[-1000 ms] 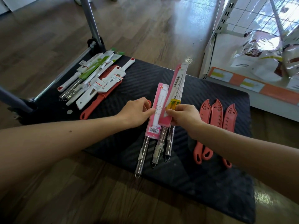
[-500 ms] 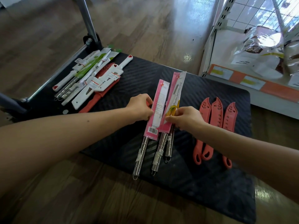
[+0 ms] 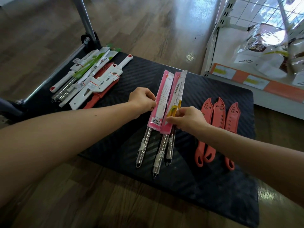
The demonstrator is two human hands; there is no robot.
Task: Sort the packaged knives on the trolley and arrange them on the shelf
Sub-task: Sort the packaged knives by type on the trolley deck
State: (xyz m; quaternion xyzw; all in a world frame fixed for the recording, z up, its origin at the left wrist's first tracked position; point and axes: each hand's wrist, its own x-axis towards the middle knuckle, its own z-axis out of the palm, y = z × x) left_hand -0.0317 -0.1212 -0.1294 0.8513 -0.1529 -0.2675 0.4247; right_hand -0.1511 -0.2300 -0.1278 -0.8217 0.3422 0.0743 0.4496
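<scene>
Compared with half a second ago, the two pink-sleeved knives in the middle of the trolley deck (image 3: 205, 96) lie closer to parallel — the right-hand one has swung in so its sleeve now runs alongside its neighbour rather than splaying away at the top. The left hand has slid in tighter against the left sleeve's edge.

The left hand (image 3: 142, 100) is curled, fingers bunched and pressed against the outer edge of the left pink-sleeved knife (image 3: 162, 102); whether it pinches the sleeve or only pushes it cannot be told. The right hand (image 3: 187, 119) is mostly closed, thumb and fingertips nipping the lower part of the right pink-sleeved knife (image 3: 176, 96) near its yellow fruit print. Three steel handles stick out below the sleeves towards the camera: the left knife's, the right knife's, and a shorter third steel handle (image 3: 170, 148) just beside it, its sleeve hidden under the hand.

Just right of the right hand, three coral-red knives (image 3: 219, 116) lie side by side in their perforated sheaths, the forearm crossing their handles. At the far left corner, by the trolley's handle post, sits a loose heap of white, green and red packaged knives (image 3: 92, 79). The white shelf (image 3: 212, 51) stands beyond the deck's right end — foil bags (image 3: 271, 45) on it.
</scene>
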